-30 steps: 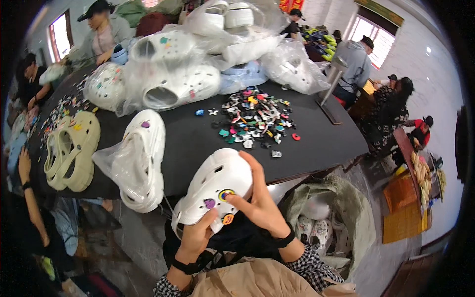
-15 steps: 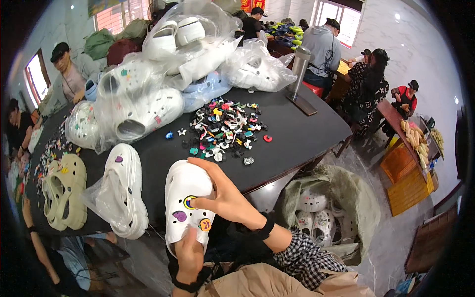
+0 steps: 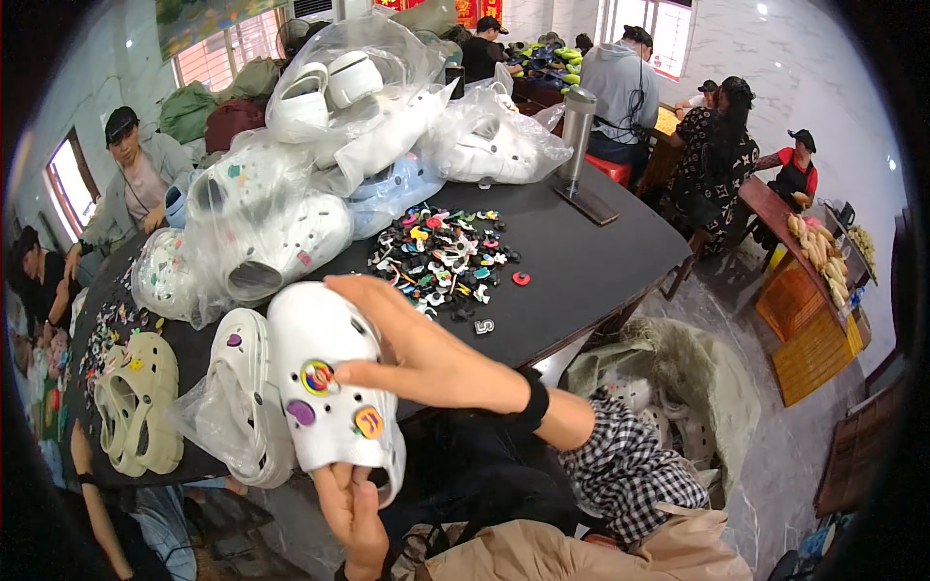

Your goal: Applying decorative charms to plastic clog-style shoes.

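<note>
Both hands hold a white clog (image 3: 334,426), its toe pointing away from me. My right hand (image 3: 417,349) wraps over its right side, the thumb touching a round multicoloured shoe charm (image 3: 318,378). A purple charm (image 3: 301,413) and an orange charm (image 3: 368,422) also sit on the upper. From below, my left hand (image 3: 356,518) reaches with its fingers into the foot opening, so the fingertips are hidden. Left of it on the black table lies another white clog (image 3: 254,387) with a purple charm, partly on clear plastic.
Loose charms (image 3: 441,257) are heaped on the table (image 3: 620,261), behind the held clog. Bagged clogs (image 3: 281,232) pile up at the back left. A beige clog pair (image 3: 145,407) lies left, a metal flask (image 3: 578,136) stands far right, and a sack (image 3: 727,387) of clogs is at right.
The held clog has shifted left and slightly up in view. My left fingers have slid into its opening. The round charm's face now shows more fully beside my right thumb.
</note>
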The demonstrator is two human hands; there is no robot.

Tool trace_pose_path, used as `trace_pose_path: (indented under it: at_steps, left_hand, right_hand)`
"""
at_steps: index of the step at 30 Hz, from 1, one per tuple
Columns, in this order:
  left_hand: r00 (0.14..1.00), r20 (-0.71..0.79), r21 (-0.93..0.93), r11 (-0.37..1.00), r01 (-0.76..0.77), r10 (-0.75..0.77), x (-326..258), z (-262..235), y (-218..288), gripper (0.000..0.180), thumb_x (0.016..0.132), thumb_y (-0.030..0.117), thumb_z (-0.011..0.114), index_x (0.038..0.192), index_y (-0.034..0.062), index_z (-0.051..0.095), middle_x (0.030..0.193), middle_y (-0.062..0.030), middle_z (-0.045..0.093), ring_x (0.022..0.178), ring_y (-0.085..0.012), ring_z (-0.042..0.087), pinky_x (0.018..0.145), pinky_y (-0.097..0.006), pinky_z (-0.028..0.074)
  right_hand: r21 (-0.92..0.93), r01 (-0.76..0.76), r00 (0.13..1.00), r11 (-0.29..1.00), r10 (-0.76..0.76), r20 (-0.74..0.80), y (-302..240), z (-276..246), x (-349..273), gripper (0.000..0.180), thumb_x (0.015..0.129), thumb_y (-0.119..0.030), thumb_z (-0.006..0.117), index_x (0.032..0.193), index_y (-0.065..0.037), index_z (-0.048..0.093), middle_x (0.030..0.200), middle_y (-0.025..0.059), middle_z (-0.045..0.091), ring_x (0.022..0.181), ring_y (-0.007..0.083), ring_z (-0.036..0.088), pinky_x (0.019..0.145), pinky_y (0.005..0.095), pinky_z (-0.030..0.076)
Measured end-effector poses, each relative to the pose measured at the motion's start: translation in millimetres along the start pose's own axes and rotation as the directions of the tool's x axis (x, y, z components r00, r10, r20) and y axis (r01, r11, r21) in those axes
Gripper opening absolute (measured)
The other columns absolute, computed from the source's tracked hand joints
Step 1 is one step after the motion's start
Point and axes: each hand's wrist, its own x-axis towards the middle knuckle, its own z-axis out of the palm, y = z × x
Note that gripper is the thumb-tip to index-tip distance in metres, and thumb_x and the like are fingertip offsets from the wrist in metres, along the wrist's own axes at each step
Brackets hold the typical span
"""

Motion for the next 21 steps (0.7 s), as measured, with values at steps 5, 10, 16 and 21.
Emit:
trace_pose_path:
  at_steps: [5,10,16,21]
  left_hand:
    - [0.999,0.026,-0.199,0.98,-0.024,0.03,43.5,3.7,15.3,0.086,0.088,0.012,0.059,0.154,-0.0066,0.007,0.152,-0.0276,0.031,0.145,-0.037,0.027,0.121,-0.048,0.015]
    - [0.996,0.048,-0.264,0.961,0.085,-0.075,77.8,-5.9,16.4,0.078,0.09,0.011,0.058,0.152,-0.0076,0.014,0.153,-0.0234,0.032,0.145,-0.0336,0.028,0.12,-0.045,0.017]
    - [0.978,0.089,-0.395,0.894,0.21,-0.19,92.6,-10.9,22.7,0.058,0.095,0.012,0.054,0.144,-0.0088,0.031,0.153,-0.0267,0.033,0.144,-0.034,0.031,0.121,-0.044,0.022]
    - [0.952,0.123,-0.414,0.858,0.305,-0.279,83.5,-7.5,41.2,0.076,0.092,0.008,0.055,0.153,-0.01,0.013,0.158,-0.0275,0.024,0.15,-0.0346,0.021,0.122,-0.046,0.014]
  right_hand:
    - [-0.213,-0.129,0.988,0.969,0.108,-0.108,32.2,-55.3,-5.0,0.058,0.097,-0.027,0.064,0.144,0.001,0.043,0.142,0.0197,0.048,0.135,0.0298,0.044,0.113,0.0388,0.034]
    - [-0.267,-0.272,0.913,0.924,0.16,-0.375,84.9,-140.4,-6.4,0.034,0.093,-0.017,0.065,0.124,-0.003,0.063,0.118,0.0173,0.065,0.105,0.0256,0.064,0.087,0.0359,0.052]
    - [-0.509,-0.503,0.863,0.699,0.377,-0.336,135.7,-184.3,3.3,0.025,0.093,-0.014,0.056,0.111,-0.002,0.07,0.102,0.0194,0.071,0.096,0.0331,0.067,0.084,0.0395,0.052]
    - [-0.679,-0.476,0.878,0.559,0.342,-0.335,224.9,-212.3,-13.4,0.028,0.093,-0.016,0.053,0.112,-0.006,0.07,0.112,0.0193,0.069,0.106,0.0404,0.063,0.091,0.0478,0.051]
